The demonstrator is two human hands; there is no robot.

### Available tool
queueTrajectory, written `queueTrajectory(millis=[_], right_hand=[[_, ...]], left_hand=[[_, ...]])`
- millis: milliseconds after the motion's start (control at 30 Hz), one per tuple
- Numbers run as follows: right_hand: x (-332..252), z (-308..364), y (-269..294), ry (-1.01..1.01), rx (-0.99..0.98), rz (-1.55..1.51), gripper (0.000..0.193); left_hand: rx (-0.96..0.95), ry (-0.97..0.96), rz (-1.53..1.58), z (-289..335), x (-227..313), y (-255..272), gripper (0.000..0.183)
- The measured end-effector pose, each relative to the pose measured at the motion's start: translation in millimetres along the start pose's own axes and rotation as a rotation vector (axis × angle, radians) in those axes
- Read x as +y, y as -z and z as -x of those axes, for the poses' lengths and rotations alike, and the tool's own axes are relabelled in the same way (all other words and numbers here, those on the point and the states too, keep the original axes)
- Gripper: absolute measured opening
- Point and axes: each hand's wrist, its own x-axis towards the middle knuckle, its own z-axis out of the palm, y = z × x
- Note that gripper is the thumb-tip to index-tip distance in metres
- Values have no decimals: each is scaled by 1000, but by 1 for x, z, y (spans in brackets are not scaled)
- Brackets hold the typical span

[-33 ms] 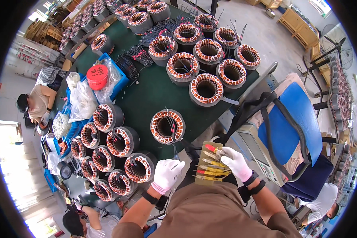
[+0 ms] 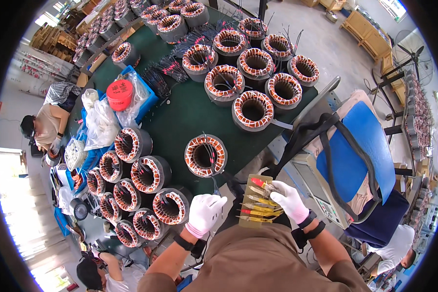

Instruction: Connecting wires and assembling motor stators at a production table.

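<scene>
My left hand [image 2: 207, 214], in a white glove, is closed just below a single motor stator [image 2: 191, 158] standing at the table's near edge. Lead wires [image 2: 215, 185] run from that stator to its fingertips. To the right, my gloved right hand [image 2: 290, 200] has its fingers closed at the right side of a yellowish board [image 2: 250, 220]. Several yellow and red clips [image 2: 264, 200] lie in a row across this board. The fingers pinch the end of an upper clip; its tip is partly hidden by them.
Stators [image 2: 148, 174] stand grouped at left, and more [image 2: 253, 111] stand at the far right of the green table [image 2: 175, 117]. Behind the left group are a blue crate [image 2: 148, 100] and a red round container [image 2: 119, 95]. A boxed instrument [image 2: 306, 182] stands right. Other people work nearby.
</scene>
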Motion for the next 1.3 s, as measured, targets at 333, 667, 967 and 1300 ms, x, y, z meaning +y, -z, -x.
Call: queueTrajectory(millis=[333, 667, 967, 1300], right_hand=[[-1, -13, -22, 40, -39, 38, 46], [-13, -17, -30, 110, 37, 242, 40], [-8, -19, -31, 88, 22, 131, 38], [-14, -18, -33, 84, 56, 167, 37]], left_hand=[[-162, 599, 649, -69, -15, 7, 23], [-285, 396, 373, -76, -14, 6, 27], [-262, 346, 355, -76, -11, 12, 30], [-219, 384, 348, -78, -8, 16, 26]])
